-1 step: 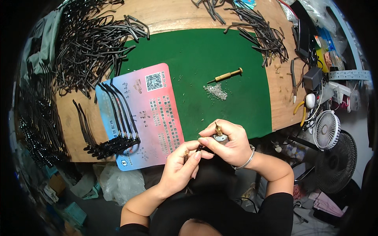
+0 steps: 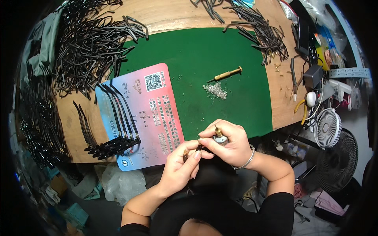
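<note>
Both my hands meet low in front of me, near the front edge of the green mat [image 2: 236, 47]. My left hand [image 2: 181, 165] is closed, pinching a small dark piece [image 2: 199, 148] whose kind is too small to tell; a bit of brass colour shows by its fingers. My right hand [image 2: 232, 147] is closed round a round grey tool with a brass tip [image 2: 219, 131], tip pointing up and away. Its thumb and forefinger touch the same dark piece. Beyond the hands, a brass precision screwdriver [image 2: 228, 74] lies beside a heap of tiny silvery screws [image 2: 215, 90].
A pink-blue printed mat [image 2: 157, 114] lies left, with black glasses temples [image 2: 118, 141] across it. Large piles of black temples [image 2: 90, 51] fill the far left; another pile [image 2: 264, 31] lies far right. Pliers [image 2: 301, 112] and a white fan [image 2: 327, 128] stand at right.
</note>
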The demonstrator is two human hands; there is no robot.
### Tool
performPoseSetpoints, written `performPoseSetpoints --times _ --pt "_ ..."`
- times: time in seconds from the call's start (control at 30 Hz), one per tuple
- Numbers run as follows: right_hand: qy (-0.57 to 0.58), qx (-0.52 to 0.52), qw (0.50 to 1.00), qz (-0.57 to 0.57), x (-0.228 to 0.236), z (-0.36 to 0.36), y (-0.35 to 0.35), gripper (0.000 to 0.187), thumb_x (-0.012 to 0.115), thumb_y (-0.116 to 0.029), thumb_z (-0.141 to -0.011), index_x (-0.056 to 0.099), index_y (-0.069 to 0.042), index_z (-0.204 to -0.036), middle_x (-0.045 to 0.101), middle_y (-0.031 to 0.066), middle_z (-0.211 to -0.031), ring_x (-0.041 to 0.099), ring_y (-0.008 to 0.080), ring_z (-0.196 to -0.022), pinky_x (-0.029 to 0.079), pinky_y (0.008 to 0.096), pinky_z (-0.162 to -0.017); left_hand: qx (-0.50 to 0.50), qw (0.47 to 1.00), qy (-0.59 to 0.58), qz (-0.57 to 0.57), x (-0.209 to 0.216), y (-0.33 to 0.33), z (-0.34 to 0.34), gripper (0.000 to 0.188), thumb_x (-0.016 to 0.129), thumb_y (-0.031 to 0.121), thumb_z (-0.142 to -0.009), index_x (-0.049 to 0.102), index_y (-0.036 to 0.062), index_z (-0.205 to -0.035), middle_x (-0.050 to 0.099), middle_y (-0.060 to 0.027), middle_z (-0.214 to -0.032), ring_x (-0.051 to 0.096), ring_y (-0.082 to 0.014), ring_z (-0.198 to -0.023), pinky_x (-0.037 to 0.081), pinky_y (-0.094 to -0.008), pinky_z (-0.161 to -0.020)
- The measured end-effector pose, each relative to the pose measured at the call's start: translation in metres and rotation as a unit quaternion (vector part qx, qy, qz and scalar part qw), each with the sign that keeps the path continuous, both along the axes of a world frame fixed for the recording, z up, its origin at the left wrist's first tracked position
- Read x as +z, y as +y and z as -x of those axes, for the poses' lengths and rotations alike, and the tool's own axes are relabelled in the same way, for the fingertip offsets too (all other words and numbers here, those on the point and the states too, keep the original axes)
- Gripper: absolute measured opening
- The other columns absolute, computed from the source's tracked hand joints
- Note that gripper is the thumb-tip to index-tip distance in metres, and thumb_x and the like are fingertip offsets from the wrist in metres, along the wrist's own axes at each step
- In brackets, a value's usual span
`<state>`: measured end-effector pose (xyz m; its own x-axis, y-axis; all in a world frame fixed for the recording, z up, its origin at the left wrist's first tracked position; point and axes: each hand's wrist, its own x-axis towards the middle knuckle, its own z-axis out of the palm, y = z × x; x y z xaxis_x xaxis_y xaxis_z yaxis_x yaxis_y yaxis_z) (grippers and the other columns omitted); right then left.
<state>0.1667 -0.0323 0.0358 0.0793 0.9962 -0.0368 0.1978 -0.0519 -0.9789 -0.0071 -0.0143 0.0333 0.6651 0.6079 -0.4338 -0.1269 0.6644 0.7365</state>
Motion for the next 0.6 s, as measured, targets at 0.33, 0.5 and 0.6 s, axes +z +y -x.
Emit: performPoseSetpoints --times 0.33,0.5,0.6 --pt "0.259 0.095 0.917 0.289 0.01 -0.019 0.019 0.022 0.065 -0.017 -0.084 0.055 0.001 -0.093 0.058 0.0036 -0.075 0.05 0.0054 -0.054 0.041 0.0191 -0.048 -0.06 0.994 0.043 -0.074 0.001 0.01 0.002 0.023 0.043 0.009 -0.095 0.048 -0.0002 -0.115 0.064 -0.0067 -0.096 0.046 -0.0021 -0.056 0.038 -0.0158 -0.052" --pt "0.187 0.14 0.92 0.315 0.001 -0.022 0.019 0.034 0.065 -0.027 -0.084 0.052 0.001 -0.098 0.057 0.0057 -0.081 0.052 0.0089 -0.061 0.045 0.0221 -0.055 -0.09 0.966 0.089 -0.224 -0.002 0.011 0.001 0.028 0.04 0.0 -0.092 0.046 -0.0005 -0.12 0.063 -0.0091 -0.096 0.059 -0.0105 -0.079 0.046 -0.0223 -0.072" --pt "-0.015 0.152 0.974 0.166 -0.007 -0.024 0.005 0.043 0.059 -0.033 -0.086 0.045 0.003 -0.107 0.054 0.0175 -0.097 0.056 0.0233 -0.088 0.045 0.0339 -0.08 -0.136 0.964 0.098 -0.207 -0.002 0.017 0.003 0.031 0.039 -0.002 -0.091 0.045 -0.0007 -0.121 0.061 -0.0106 -0.096 0.059 -0.0147 -0.091 0.045 -0.0257 -0.081"
